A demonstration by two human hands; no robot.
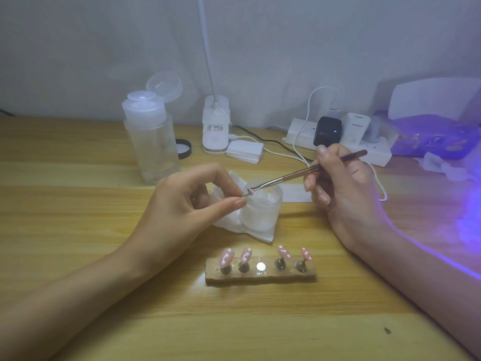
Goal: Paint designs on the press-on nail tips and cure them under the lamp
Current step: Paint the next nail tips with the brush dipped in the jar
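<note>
The left hand [197, 201] pinches a small piece [244, 195], perhaps a nail tip, between thumb and forefinger by the frosted jar [260, 212]. The right hand [346, 188] grips the brush [299, 175], its tip touching that piece. On the wooden holder [260, 276] nearer the person stand four pink dotted nail tips [227, 257].

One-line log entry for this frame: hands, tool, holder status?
right hand grips brush | left hand pinches small piece at its tip | holder: four dotted pink nail tips, middle slot empty
</note>
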